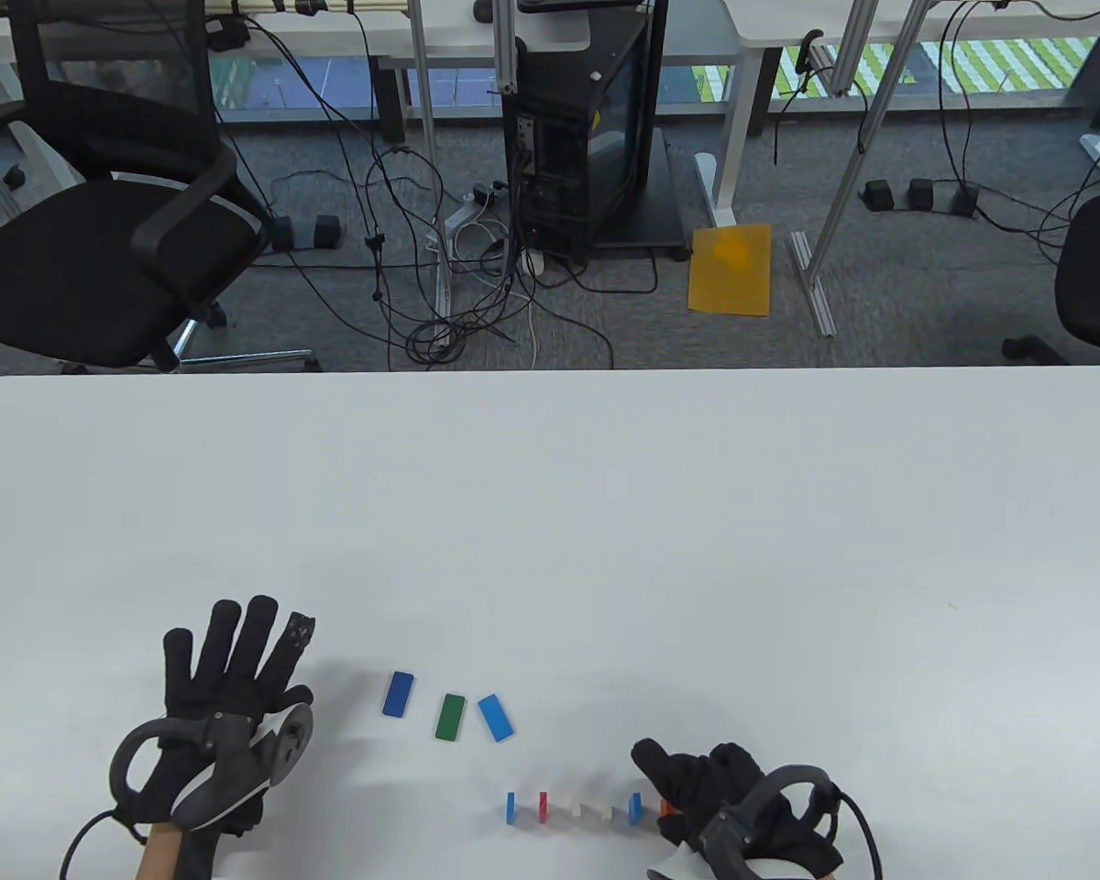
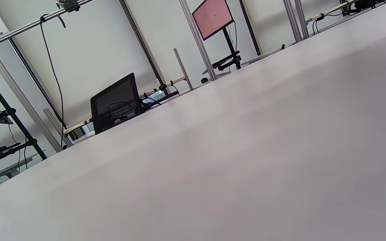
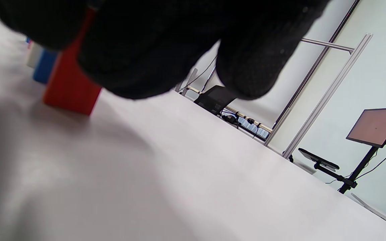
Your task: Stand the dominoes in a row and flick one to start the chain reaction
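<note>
We count three dominoes lying flat and six standing in a row on the table.

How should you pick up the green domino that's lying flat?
The green domino lies flat on the table, long way pointing away from the person, with blue ones on either side but not touching. Probably best to come straight down and pinch its two long edges with thumb and finger. The open left hand is nearer; the right hand is busy at the red domino.
</note>
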The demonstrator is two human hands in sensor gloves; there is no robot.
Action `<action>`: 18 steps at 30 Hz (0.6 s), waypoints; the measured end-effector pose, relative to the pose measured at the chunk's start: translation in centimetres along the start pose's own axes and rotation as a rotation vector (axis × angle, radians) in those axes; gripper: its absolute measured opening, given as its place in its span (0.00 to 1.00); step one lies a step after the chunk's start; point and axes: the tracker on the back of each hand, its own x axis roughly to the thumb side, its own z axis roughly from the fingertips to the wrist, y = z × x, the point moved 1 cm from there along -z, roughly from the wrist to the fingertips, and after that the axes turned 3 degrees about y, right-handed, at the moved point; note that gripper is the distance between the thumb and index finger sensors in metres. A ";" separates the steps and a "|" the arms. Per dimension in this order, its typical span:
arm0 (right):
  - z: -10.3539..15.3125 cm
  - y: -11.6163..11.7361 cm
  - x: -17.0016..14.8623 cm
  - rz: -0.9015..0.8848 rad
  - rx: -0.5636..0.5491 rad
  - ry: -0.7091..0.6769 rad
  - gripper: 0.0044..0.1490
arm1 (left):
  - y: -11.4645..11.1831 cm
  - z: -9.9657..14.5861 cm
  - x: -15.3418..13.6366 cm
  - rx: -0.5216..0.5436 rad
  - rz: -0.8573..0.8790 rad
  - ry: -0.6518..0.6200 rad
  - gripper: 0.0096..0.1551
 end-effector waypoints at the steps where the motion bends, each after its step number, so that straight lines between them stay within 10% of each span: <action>1: 0.0 0.0 0.0 -0.001 0.003 0.000 0.53 | 0.0 0.0 0.0 0.000 -0.001 -0.002 0.42; 18: -0.1 -0.7 -0.1 0.011 0.010 -0.015 0.53 | 0.1 0.1 0.1 -0.001 -0.006 -0.007 0.42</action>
